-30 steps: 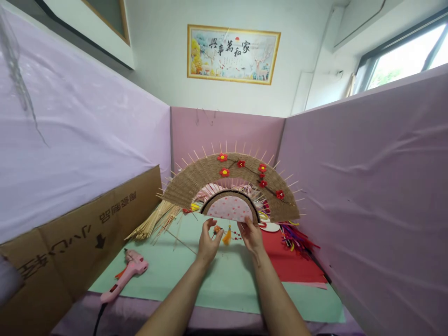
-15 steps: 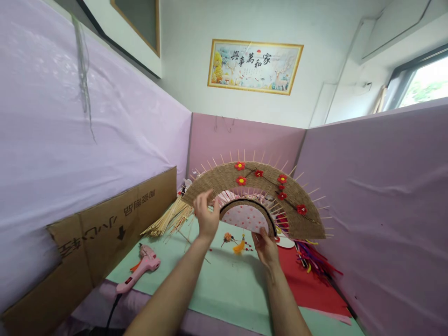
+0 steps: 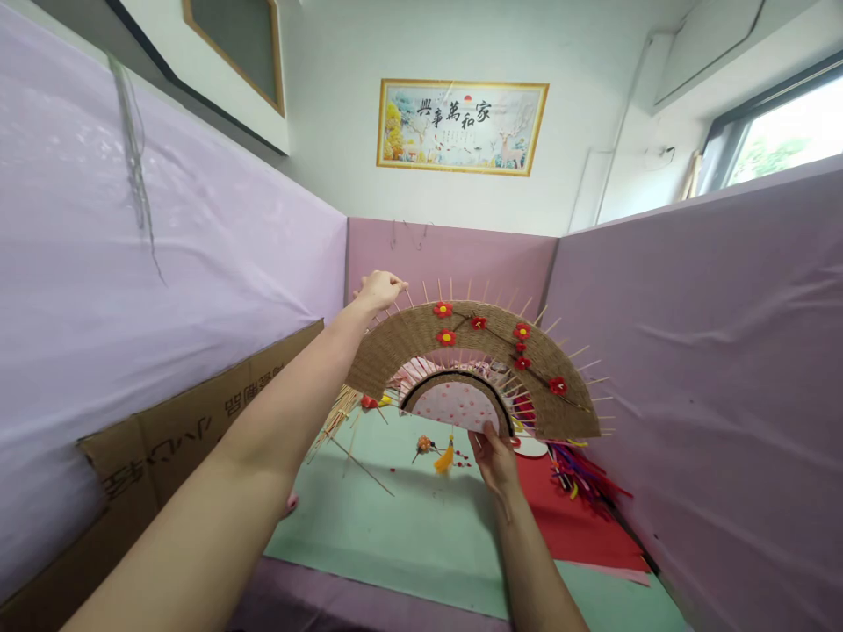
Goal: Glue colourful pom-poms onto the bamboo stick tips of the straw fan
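Woven fan [image 3: 378, 355] is held up, tilted, over the mid part of the counter [image 3: 316, 601], arc toward the far edge, straight side toward the near edge. R hand [image 3: 493, 461] holds it, thumb on the front of the pale spotted half-disc [image 3: 454, 404] at its lower R corner, other fingers behind. L hand [image 3: 382, 288] is raised to the fan's upper L rim, fingertips pinched narrow on the tip of one thin stick [image 3: 409, 298]; more sticks spread out all round the arc. Red flowers [image 3: 446, 337], some w/ yellow centres, run along a dark twig [image 3: 500, 336] on the fan's upper & R part. Below the fan, on the green sheet [image 3: 388, 535], an orange ornament [image 3: 424, 445]; just R of it a yellow tassel [image 3: 444, 460], can't tell if hanging or lying. Loose stick [image 3: 362, 468] lies nearer the counter's L edge, straw bundle [image 3: 335, 421] by the far L corner, partly behind the L arm. Toward the R edge: red sheet [image 3: 566, 518], w/ a bunch of coloured strips [image 3: 586, 478] at its far end & a white piece [image 3: 532, 448] just L of the strips. Pink item [image 3: 291, 503] near the L edge, mostly hidden by the L forearm. Cardboard [image 3: 158, 439] stands along the L edge
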{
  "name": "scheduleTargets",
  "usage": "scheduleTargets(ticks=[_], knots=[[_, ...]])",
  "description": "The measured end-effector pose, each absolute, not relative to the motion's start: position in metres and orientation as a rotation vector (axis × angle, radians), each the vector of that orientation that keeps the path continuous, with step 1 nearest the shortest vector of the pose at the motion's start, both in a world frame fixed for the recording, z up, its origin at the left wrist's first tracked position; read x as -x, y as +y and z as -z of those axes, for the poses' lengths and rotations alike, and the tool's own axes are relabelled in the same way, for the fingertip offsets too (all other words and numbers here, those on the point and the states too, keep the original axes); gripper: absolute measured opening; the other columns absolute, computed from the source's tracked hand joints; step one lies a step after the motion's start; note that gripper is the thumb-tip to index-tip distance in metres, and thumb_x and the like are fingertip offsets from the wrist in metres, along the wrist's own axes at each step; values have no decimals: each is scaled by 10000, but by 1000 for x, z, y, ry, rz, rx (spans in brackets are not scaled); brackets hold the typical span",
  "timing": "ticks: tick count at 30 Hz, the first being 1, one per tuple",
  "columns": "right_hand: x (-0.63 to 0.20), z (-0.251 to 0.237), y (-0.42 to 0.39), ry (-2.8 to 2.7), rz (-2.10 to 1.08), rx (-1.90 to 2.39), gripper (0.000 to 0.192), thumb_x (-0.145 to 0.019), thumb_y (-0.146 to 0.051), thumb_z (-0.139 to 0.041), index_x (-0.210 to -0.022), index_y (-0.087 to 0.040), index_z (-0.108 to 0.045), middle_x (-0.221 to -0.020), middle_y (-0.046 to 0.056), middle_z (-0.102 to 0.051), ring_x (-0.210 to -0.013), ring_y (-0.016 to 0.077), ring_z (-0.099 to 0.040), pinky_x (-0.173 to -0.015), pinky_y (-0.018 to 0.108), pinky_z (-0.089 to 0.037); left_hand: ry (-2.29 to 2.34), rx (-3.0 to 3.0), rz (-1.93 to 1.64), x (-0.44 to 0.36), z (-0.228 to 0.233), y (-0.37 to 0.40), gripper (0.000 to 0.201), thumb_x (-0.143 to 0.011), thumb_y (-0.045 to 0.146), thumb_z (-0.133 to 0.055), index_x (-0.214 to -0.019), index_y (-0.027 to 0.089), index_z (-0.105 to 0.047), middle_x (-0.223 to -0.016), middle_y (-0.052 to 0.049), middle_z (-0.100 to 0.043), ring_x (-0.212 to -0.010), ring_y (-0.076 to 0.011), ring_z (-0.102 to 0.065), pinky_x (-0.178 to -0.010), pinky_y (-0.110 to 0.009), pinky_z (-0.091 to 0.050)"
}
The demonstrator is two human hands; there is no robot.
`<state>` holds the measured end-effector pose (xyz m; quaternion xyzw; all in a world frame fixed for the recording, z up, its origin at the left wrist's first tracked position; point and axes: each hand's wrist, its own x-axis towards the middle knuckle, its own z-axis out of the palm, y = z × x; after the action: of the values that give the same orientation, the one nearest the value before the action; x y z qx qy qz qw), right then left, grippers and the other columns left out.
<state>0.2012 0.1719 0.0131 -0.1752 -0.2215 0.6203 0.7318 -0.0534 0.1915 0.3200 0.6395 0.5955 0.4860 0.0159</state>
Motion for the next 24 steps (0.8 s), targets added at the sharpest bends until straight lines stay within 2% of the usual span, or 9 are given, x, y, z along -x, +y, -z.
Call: scheduleTargets(ticks=[5,9,11,14,16,20,24], knots=[[-202,-14,170,-533,-1360,379,482,-584,-221,-886,-1020,-332,-713,-927,-56,-774,-853,133,-704,-853,318,-575,1861,-1989,-1417,49,-325,200,173,-792,337,-651,-709,201,-720,-841,-74,-708,-995,-274,-589,-869,-381,-445],[-201,-17,169,-520,-1369,389,452,-582,-219,-889,-989,-321,-721,-893,-50,-774,-847,148,-712,-837,333,-590,1837,-1995,-1407,52,-326,204,187,-811,285,-588,-700,193,-707,-881,-82,-731,-971,-251,-611,-874,-357,-455],[-201,-17,170,-498,-1365,375,431,-571,-218,-895,-955,-314,-723,-876,-57,-772,-837,142,-713,-818,318,-596,1809,-2001,-1444,56,-327,204,240,-857,282,-518,-764,182,-715,-969,-98,-739,-969,-239,-630,-885,-355,-461],[-202,-16,172,-492,-1374,356,363,-565,-231,-902,-875,-292,-722,-849,-58,-771,-825,141,-716,-811,309,-602,1737,-2045,-1534,60,-327,204,318,-918,262,-410,-961,174,-713,-1134,-119,-716,-1026,-209,-642,-920,-341,-467],[-202,-15,173,-507,-1381,359,343,-574,-237,-899,-862,-284,-719,-852,-49,-773,-829,149,-720,-823,322,-604,1670,-2117,-1574,57,-329,202,326,-921,227,-405,-1074,184,-690,-1215,-111,-692,-1091,-190,-629,-974,-335,-449],[-202,-16,172,-533,-1381,361,402,-580,-251,-900,-935,-295,-717,-919,-40,-777,-853,152,-721,-822,329,-609,1587,-2272,-1545,41,-333,201,295,-886,199,-504,-1111,230,-693,-1229,-75,-696,-1146,-207,-613,-1067,-398,-384],[-201,-18,170,-545,-1367,359,429,-567,-258,-907,-949,-302,-716,-938,-44,-773,-865,145,-719,-813,311,-612,1642,-2282,-1509,26,-334,201,191,-877,231,-551,-951,217,-727,-1131,-88,-734,-1139,-272,-611,-1086,-511,-325]])
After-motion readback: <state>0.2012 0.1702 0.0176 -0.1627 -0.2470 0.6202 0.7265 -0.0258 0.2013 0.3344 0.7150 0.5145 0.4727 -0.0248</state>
